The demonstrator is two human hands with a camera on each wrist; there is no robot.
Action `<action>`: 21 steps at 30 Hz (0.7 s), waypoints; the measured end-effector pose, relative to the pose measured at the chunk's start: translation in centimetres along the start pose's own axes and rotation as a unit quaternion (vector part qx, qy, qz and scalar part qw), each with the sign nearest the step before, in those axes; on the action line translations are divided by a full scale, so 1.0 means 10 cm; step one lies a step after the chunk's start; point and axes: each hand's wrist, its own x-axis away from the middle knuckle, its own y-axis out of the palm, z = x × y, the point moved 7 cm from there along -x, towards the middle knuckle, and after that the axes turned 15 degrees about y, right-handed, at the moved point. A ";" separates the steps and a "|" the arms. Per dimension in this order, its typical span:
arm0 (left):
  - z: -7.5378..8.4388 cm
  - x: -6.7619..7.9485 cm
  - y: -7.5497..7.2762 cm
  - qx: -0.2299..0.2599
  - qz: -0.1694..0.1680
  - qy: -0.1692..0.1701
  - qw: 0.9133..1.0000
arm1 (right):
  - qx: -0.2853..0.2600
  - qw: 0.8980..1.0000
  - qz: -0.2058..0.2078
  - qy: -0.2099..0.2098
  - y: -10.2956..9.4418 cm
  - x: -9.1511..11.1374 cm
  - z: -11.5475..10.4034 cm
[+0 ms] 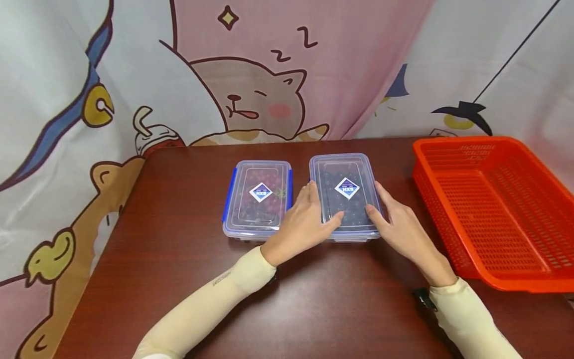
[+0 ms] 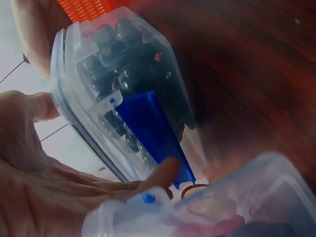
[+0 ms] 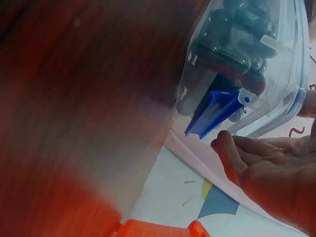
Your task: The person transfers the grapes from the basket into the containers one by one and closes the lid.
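A clear lidded food container [image 1: 341,167] holding dark, round, grape-like fruit stands on the table, a diamond label on its lid. My left hand [image 1: 305,219] lies along its left side, thumb over the lid; in the left wrist view one fingertip touches a blue side latch [image 2: 150,131], which slants away from the wall. At the right side is my right hand [image 1: 401,224], its thumb by the lid's edge and its fingers extended. A fingertip there is close to another blue latch [image 3: 215,113], also slanting outward. The fingers' far sides are partly hidden.
A second clear container [image 1: 244,174] with red and dark contents and blue side latches stands just left of my left hand. The red plastic basket [image 1: 448,234] is at the right of the brown table [image 1: 179,224]. Behind hangs a cartoon-print curtain [image 1: 358,60].
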 end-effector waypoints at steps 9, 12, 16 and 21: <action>0.01 -0.08 0.08 -0.049 -0.002 -0.010 0.999 | 0.001 1.000 -0.001 0.019 0.07 -0.02 0.02; 0.01 -0.09 0.09 -0.029 -0.003 -0.011 1.000 | 0.001 1.000 -0.004 0.019 0.08 -0.01 0.04; 0.01 -0.10 0.11 -0.004 -0.005 -0.014 1.000 | 0.008 1.000 -0.014 0.018 0.10 -0.01 0.06; 0.01 -0.10 0.12 0.008 -0.011 -0.015 1.000 | 0.014 0.999 -0.024 0.021 0.12 -0.03 0.05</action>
